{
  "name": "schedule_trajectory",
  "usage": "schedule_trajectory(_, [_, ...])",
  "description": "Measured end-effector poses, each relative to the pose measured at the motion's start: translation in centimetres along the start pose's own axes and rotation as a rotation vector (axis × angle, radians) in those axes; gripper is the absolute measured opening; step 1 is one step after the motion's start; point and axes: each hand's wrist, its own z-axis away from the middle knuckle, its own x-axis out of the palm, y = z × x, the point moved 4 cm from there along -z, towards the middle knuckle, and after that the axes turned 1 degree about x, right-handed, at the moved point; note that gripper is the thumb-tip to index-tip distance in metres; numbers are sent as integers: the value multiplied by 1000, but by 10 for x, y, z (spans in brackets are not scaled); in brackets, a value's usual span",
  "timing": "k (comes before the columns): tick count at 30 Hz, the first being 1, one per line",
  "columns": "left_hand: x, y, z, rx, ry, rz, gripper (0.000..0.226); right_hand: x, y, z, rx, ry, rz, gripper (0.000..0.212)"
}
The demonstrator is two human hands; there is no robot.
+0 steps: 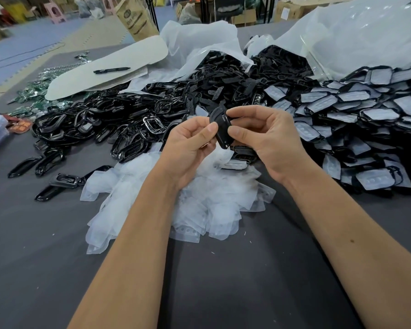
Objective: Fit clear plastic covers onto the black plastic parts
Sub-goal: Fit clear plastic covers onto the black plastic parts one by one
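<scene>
black plastic part [220, 129] — pinched on both sides | left hand [190, 148] fingers gripped it | right hand [266, 141] fingers gripped it — above clear covers pile [207, 205]

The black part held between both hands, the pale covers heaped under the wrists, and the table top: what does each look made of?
Black part: seemingly moulded hard plastic, semi-matt; it shows only faint highlights, while the loose frames to the left look glossy.
Pale covers: thin translucent soft plastic or silicone, frosted; they drape and overlap.
Table top: dark grey, matt, possibly fabric or felt.
</scene>
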Motion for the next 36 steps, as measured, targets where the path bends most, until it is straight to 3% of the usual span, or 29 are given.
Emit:
schedule_trajectory(4, [8, 7, -3, 89, 43, -226, 10, -12, -18, -1, -197, 67, 375, 24])
schedule_trajectory(11, [80, 14, -34, 369, 2, -828, 30, -59, -49, 0, -433, 292, 1022, 24])
schedule_trajectory(14, [121, 1, -46, 506, -113, -1040, 34, -87, -58, -2, -379, 325, 1213, 27])
schedule_trajectory(18, [150, -28, -62, 486, -175, -1295, 22, -114, -59, -7, -132, 224, 1413, 34])
schedule_trajectory(23, [155, -37, -64, 473, -128, -1276, 24, -115, -65, -9, -126, 196, 1487, 32])
schedule_trajectory(29, [140, -21, -57, 462, -73, -1242, 18, -94, -72, -18, -191, 279, 1350, 32])
schedule_trajectory(36, [82, 3, -38, 343, 172, -1417, 11, -22, -41, -33, -222, 58, 1314, 33])
